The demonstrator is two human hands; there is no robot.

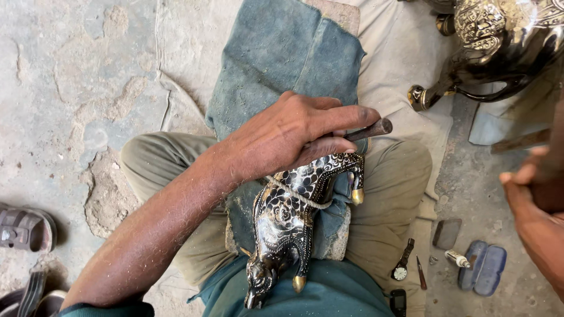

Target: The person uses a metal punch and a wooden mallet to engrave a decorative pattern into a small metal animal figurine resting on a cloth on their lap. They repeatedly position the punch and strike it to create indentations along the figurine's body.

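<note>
My left grip is curled tight round a dark tool, its heel pressing on the black horse figure lying across my lap on a blue cloth. My right hand hovers well off right; its grip I cannot tell.

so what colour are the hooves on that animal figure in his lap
Gold tips on the black, silver-patterned animal figure, clearest in the head view.
</note>
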